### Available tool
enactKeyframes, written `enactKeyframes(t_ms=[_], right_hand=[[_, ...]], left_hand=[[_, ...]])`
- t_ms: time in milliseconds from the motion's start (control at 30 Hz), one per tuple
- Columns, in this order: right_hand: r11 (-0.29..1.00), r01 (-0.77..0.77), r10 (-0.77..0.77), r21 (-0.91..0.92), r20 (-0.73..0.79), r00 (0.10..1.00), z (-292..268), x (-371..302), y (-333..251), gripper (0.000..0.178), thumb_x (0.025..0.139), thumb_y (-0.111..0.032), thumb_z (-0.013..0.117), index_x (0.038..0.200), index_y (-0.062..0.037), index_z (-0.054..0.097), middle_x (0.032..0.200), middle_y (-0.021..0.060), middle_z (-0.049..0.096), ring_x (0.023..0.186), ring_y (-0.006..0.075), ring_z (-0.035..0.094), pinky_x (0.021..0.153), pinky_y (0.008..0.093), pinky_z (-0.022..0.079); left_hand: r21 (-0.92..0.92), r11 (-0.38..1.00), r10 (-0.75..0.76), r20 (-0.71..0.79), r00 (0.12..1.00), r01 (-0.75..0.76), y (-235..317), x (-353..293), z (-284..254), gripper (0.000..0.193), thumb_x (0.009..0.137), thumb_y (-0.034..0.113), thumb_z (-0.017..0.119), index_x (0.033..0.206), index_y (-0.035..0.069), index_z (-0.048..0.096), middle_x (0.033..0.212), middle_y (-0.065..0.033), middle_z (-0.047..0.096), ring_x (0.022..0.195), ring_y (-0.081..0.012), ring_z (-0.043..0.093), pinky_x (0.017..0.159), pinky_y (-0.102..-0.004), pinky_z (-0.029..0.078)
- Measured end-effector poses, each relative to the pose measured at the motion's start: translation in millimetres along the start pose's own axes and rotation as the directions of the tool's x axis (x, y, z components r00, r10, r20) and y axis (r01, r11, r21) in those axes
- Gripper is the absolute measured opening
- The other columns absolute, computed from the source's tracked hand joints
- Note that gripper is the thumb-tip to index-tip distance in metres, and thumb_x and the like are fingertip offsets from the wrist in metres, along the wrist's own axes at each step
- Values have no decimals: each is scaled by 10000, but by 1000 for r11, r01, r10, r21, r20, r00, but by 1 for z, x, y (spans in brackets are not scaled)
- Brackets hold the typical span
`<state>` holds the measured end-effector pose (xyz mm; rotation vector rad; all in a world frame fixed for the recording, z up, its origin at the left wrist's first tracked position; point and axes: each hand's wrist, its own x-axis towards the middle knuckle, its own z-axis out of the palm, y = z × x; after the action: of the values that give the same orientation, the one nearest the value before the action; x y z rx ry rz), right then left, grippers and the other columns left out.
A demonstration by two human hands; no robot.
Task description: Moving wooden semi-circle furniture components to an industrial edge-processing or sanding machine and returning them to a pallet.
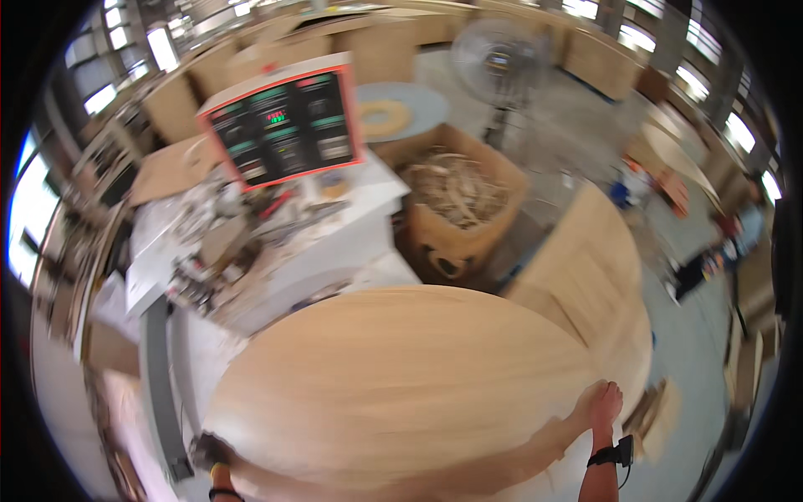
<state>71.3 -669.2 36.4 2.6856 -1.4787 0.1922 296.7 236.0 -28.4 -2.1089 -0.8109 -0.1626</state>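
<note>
A large oval wooden panel (401,368) with a smooth, pale top spreads across the space in front of me, between my two hands. My left hand (211,452), in a dark glove, grips the panel's left edge; its fingers are partly hidden and blurred. At the opposite edge my right hand (606,406), without a glove, is closed over the rim. A dark strap with a small black device (615,453) circles my right wrist. Beyond the panel stands a white machine (326,251) with a red-framed control screen (284,121), its bed strewn with scraps and tools.
Behind the panel a cardboard box (468,243) holds wood strips. More curved wooden boards (581,259) lean or lie to the right. A standing fan (498,63) is farther back. Another person (728,243) is at the far right. A grey post (159,385) rises at the left.
</note>
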Motion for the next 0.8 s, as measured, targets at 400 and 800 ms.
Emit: enactKeyframes(t_ms=[400, 800], right_hand=[[928, 298, -264, 223, -170, 949, 29, 97, -168, 403, 985, -309, 422, 1158, 24, 569, 1122, 238, 603, 1064, 410, 543, 918, 472, 421], [797, 439, -506, -416, -60, 861, 13, 41, 2, 415, 925, -276, 517, 1181, 49, 525, 1080, 167, 623, 919, 263, 634, 781, 420, 509]], left_hand=[[-621, 719, -67, 385, 920, 312, 6, 50, -195, 429, 810, 429, 563, 736, 22, 676, 790, -219, 650, 789, -393, 633, 728, -467, 493], [-797, 216, -229, 519, 823, 563, 53, 49, -148, 452, 804, 479, 640, 766, 28, 631, 694, -158, 635, 680, -313, 632, 637, -435, 479]])
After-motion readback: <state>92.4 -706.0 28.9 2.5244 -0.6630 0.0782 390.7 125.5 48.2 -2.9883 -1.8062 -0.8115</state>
